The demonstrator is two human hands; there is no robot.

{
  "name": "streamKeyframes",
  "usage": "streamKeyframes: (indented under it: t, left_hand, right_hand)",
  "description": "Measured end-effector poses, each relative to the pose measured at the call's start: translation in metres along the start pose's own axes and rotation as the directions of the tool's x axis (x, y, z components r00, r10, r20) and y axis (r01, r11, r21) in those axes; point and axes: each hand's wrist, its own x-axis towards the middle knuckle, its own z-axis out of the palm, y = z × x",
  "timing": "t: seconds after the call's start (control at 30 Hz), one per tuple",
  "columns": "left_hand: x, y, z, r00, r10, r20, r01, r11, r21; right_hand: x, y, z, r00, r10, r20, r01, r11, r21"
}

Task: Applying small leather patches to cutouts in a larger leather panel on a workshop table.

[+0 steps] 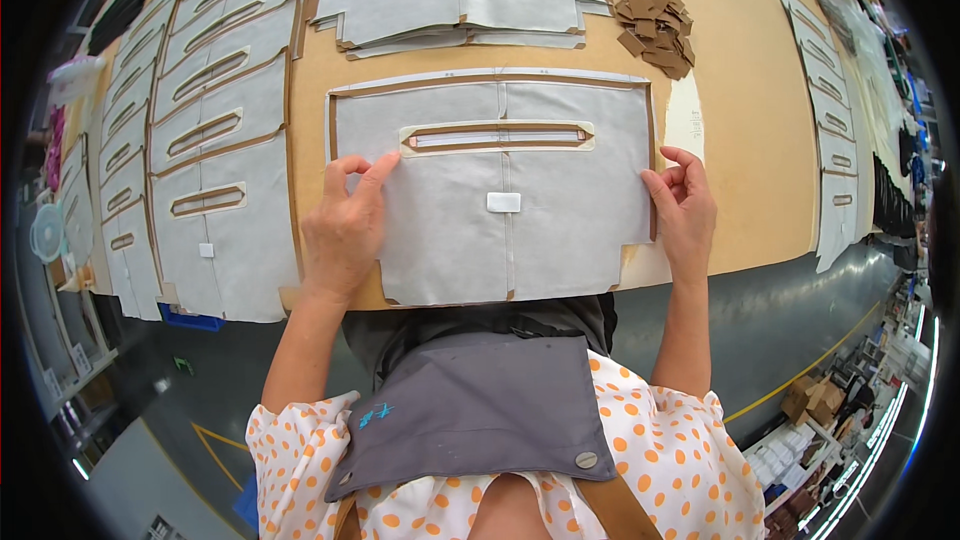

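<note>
Head view: The grey panel lies at the front of the worktable. The left hand touches its left side, the right hand its right edge; whether either clamps it cannot be told. Support both sides evenly; avoid creasing the slotted opening.

Bright, even light with fisheye-bent edges.

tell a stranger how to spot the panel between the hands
On the tan table, look midway along the near edge. A slotted grey panel lies there. Unlike neighbouring panels, it has the left hand and right hand at its sides.
</note>
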Motion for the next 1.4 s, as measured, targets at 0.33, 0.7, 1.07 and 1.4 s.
streamKeyframes:
  t: [0.33, 0.7, 1.07, 1.4]
  left_hand:
    - [0.001, 0.002, -0.002, 1.0, 0.0, 0.016, 0.0, 1.0, 0.022]
    - [-0.001, 0.0, -0.003, 1.0, 0.012, 0.023, -0.013, 1.0, 0.026]
    - [-0.002, -0.001, -0.002, 0.998, 0.045, 0.034, -0.047, 0.997, 0.066]
    - [-0.004, -0.003, -0.004, 0.998, 0.052, 0.028, -0.053, 0.997, 0.061]
  right_hand:
    - [0.0, 0.002, 0.01, 0.822, -0.568, 0.035, 0.535, 0.75, -0.388]
    - [-0.002, 0.002, 0.026, 0.72, -0.644, 0.26, 0.682, 0.585, -0.439]
    - [-0.003, 0.003, 0.024, 0.741, -0.619, 0.261, 0.662, 0.61, -0.435]
    - [-0.004, 0.003, 0.027, 0.757, -0.599, 0.261, 0.649, 0.643, -0.407]
